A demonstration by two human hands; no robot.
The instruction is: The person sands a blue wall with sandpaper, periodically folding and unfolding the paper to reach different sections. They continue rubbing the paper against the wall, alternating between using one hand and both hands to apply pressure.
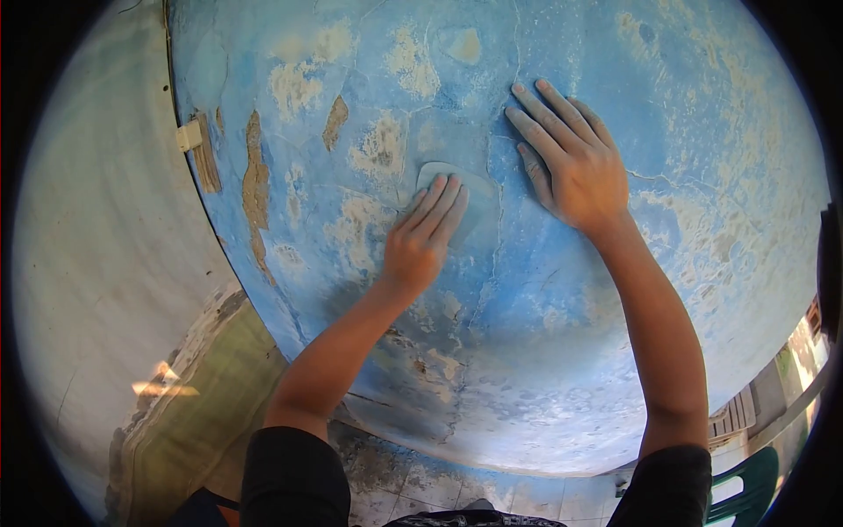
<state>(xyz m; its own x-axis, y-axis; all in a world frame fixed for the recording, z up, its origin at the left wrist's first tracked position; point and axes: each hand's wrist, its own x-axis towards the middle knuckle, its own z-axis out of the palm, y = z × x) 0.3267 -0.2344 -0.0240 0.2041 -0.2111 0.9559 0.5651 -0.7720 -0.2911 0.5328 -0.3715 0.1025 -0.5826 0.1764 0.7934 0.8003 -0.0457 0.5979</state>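
Note:
A blue, peeling wall fills most of the head view, with cracks and worn whitish patches. My left hand presses a pale sheet of sandpaper flat against it, fingers together over the sheet. The sheet's upper edge shows beyond the fingertips; the rest is partly covered by the hand. Higher and to the right, my right hand lies flat on the bare paint with its fingers apart, holding nothing. Greyish dust coats the fingers of both hands.
A pale wall meets the blue one at the left, with a small cream box near the corner. Below is a tiled floor. A green plastic chair stands at the lower right.

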